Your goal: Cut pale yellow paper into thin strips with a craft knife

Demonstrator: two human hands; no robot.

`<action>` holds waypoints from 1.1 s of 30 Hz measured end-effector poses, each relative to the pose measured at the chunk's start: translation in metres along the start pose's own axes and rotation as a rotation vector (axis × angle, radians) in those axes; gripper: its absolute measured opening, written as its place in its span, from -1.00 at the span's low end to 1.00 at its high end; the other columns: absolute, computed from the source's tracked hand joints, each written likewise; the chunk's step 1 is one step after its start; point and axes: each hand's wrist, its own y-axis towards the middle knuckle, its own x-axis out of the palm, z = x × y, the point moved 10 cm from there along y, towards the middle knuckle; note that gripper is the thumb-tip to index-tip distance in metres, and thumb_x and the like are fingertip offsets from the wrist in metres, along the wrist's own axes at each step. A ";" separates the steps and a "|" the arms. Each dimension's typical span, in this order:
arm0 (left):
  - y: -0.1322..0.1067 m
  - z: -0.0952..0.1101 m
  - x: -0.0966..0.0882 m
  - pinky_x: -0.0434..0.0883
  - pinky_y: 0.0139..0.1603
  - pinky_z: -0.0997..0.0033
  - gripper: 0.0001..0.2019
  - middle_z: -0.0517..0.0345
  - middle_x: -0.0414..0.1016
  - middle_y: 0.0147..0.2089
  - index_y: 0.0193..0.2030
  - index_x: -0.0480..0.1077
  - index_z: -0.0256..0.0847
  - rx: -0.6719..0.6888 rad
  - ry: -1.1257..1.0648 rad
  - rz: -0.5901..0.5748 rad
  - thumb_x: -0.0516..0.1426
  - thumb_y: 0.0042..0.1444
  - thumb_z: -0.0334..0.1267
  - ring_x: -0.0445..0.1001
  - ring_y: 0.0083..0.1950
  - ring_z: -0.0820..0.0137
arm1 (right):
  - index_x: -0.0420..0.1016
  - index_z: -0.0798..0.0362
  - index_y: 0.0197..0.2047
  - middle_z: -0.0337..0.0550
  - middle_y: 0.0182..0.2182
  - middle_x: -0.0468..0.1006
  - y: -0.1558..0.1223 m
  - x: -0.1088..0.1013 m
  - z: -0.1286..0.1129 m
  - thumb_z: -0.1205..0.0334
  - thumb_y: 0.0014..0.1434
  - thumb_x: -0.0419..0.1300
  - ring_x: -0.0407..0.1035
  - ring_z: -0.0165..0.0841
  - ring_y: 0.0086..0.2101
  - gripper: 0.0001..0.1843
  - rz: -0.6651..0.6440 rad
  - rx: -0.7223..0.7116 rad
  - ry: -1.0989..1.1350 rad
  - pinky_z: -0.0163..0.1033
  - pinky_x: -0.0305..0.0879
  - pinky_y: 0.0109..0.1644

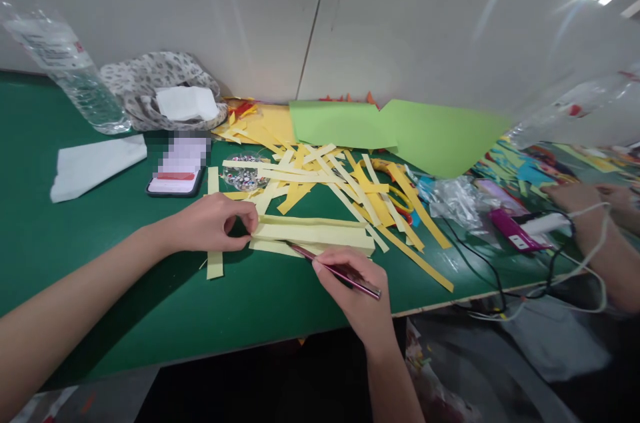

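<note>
A folded sheet of pale yellow paper [315,231] lies on the green table, creased lengthwise. Its left end is pinched between the thumb and forefinger of my left hand [217,223]. My right hand [357,286] grips a dark red pen [345,274], its tip touching or just above the paper's lower edge. A single pale yellow strip [215,266] passes beneath my left hand. Behind the folded paper lies a loose heap of yellow paper strips [320,174]. A clear round dish of small beads [245,176] sits partly under some strips.
A phone [177,170], a white tissue [100,163], a water bottle [70,63] and a patterned cloth pouch [150,76] stand left. Green paper sheets [440,133] lean at the back. Right are crumpled plastic [463,206], a magenta power bank [517,230], cables and another person's hands [575,203].
</note>
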 end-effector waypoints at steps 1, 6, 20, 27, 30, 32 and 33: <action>0.000 0.000 0.000 0.25 -0.51 0.61 -0.90 0.32 0.50 -0.45 -0.32 0.40 -0.16 -0.001 0.001 -0.001 0.13 -0.04 -0.33 0.37 -0.55 0.57 | 0.52 0.02 -0.48 -0.16 -0.47 0.58 -0.001 0.000 -0.002 0.40 0.01 0.29 0.48 -0.32 -0.43 -0.89 0.002 -0.007 0.002 -0.29 0.41 -0.40; 0.000 -0.001 0.000 0.22 -0.54 0.61 -0.90 0.33 0.47 -0.50 -0.32 0.41 -0.17 -0.030 -0.023 0.011 0.14 -0.04 -0.33 0.35 -0.57 0.58 | 0.53 0.03 -0.44 -0.15 -0.46 0.57 -0.007 0.022 -0.016 0.43 0.04 0.27 0.49 -0.33 -0.43 -0.89 -0.066 -0.056 0.022 -0.27 0.41 -0.37; -0.001 -0.019 0.013 0.24 -0.51 0.58 -0.82 0.25 0.58 -0.35 -0.25 0.35 -0.18 -0.226 -0.375 -0.021 0.18 -0.04 -0.31 0.30 -0.53 0.58 | 0.50 0.06 -0.44 -0.16 -0.46 0.56 0.006 0.044 -0.023 0.42 0.04 0.27 0.48 -0.34 -0.42 -0.91 -0.133 -0.102 0.001 -0.29 0.39 -0.34; 0.000 -0.017 0.012 0.23 -0.54 0.60 -0.81 0.26 0.59 -0.35 -0.25 0.37 -0.18 -0.190 -0.372 -0.022 0.16 -0.07 -0.37 0.32 -0.55 0.59 | 0.49 0.06 -0.44 -0.18 -0.46 0.56 0.012 0.048 -0.023 0.42 0.03 0.25 0.48 -0.37 -0.43 -0.92 -0.161 -0.119 -0.037 -0.32 0.38 -0.33; 0.000 -0.017 0.011 0.24 -0.52 0.60 -0.80 0.26 0.60 -0.36 -0.26 0.38 -0.19 -0.181 -0.361 -0.008 0.17 -0.10 -0.40 0.31 -0.55 0.59 | 0.49 0.05 -0.40 -0.20 -0.45 0.57 0.011 0.052 -0.022 0.42 0.04 0.23 0.48 -0.38 -0.43 -0.92 -0.192 -0.098 -0.067 -0.33 0.38 -0.34; 0.000 -0.017 0.011 0.25 -0.51 0.60 -0.79 0.26 0.60 -0.36 -0.27 0.38 -0.19 -0.175 -0.357 -0.002 0.17 -0.11 -0.42 0.32 -0.54 0.60 | 0.51 0.05 -0.35 -0.20 -0.42 0.59 0.010 0.055 -0.022 0.43 0.05 0.21 0.49 -0.38 -0.41 -0.90 -0.217 -0.090 -0.085 -0.33 0.39 -0.31; 0.000 -0.017 0.011 0.25 -0.50 0.60 -0.79 0.26 0.60 -0.36 -0.27 0.39 -0.19 -0.174 -0.358 -0.001 0.17 -0.12 -0.42 0.32 -0.54 0.60 | 0.51 0.05 -0.34 -0.20 -0.41 0.59 0.009 0.057 -0.023 0.42 0.06 0.20 0.49 -0.38 -0.40 -0.88 -0.227 -0.091 -0.088 -0.33 0.39 -0.30</action>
